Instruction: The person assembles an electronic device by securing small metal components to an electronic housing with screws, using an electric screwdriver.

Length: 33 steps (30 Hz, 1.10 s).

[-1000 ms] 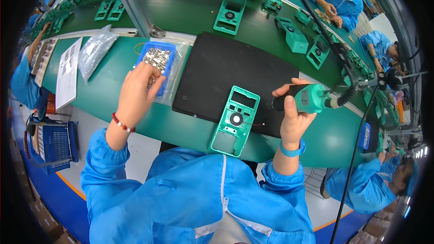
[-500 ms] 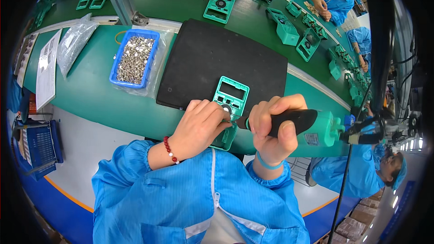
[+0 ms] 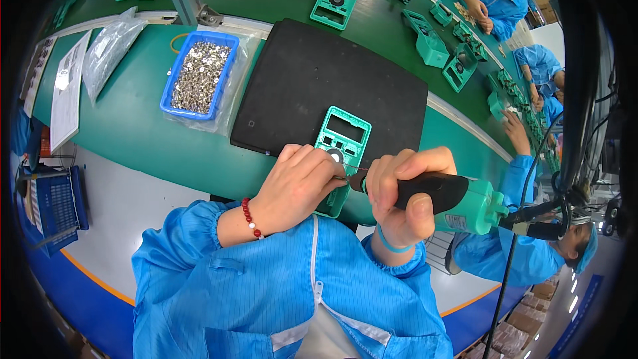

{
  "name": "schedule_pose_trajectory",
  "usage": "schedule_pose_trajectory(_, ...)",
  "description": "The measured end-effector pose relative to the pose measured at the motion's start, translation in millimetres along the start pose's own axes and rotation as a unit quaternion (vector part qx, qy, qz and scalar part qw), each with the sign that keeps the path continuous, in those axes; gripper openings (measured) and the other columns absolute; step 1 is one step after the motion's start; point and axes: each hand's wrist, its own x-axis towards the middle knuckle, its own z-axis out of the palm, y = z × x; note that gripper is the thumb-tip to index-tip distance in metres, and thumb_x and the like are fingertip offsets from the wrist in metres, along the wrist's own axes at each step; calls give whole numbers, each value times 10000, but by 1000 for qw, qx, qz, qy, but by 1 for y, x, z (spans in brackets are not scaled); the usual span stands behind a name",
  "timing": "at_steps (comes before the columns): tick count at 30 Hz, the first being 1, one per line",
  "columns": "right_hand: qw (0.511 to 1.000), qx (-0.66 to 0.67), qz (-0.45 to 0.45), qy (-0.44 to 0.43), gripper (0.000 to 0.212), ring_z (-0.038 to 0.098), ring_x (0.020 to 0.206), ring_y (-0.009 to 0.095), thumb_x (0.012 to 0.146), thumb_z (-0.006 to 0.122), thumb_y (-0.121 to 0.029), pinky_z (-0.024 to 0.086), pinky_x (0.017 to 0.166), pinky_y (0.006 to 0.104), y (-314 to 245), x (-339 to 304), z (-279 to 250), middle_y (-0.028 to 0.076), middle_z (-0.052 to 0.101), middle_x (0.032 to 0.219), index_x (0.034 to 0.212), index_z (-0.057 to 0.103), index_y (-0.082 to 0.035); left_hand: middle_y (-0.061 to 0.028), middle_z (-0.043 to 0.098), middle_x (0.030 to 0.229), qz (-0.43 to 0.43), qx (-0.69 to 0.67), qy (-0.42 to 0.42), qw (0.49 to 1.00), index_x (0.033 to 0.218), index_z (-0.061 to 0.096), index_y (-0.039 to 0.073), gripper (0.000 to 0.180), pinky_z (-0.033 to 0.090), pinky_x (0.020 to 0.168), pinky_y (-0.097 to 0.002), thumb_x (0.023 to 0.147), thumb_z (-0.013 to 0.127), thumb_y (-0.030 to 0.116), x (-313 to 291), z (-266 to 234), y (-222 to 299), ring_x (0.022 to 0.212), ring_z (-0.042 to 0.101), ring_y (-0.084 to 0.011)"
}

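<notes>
Blue tray [image 3: 225, 78] beside black mat [image 3: 325, 73]; left hand [image 3: 296, 179] partly hides housing [image 3: 349, 148].

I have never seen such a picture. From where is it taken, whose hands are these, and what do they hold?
A person's bare hands, no robot. A fisheye camera on that person's head looks down, so straight edges bend. The right hand grips a green-and-black tool, pointed toward the left hand, over a green casing; anything pinched there is hidden. The casing lies partly on a black mat. Left of it on the table, a blue tray holds small metal parts.
</notes>
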Motion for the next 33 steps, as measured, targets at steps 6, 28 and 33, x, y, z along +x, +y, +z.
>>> schedule_pose_trajectory(6,998,43,-39,-22,439,459,482,117,893,723,-375,380,446,266,4,3,8,63,528,620,990,488,-17,-24,577,916,14,26,-37,999,965,622,68,155,413,841,-336,833,684,120,-2,3,-4,880,570,-185)
schedule_pose_trajectory(28,999,5,-29,36,239,567,619,92,902,693,-101,475,565,225,54,12,-16,74,604,767,1031,528,14,-89,629,1261,11,139,-95,986,1205,644,11,521,433,984,-407,826,720,360,-18,1,-4,1155,586,-225)
schedule_pose_trajectory(33,997,-59,-53,20,270,388,449,101,952,620,-239,359,445,257,59,17,-12,42,461,571,999,482,-12,-84,628,1259,8,138,-101,985,1208,645,17,506,429,983,-410,836,717,351,-19,2,-4,1151,586,-218)
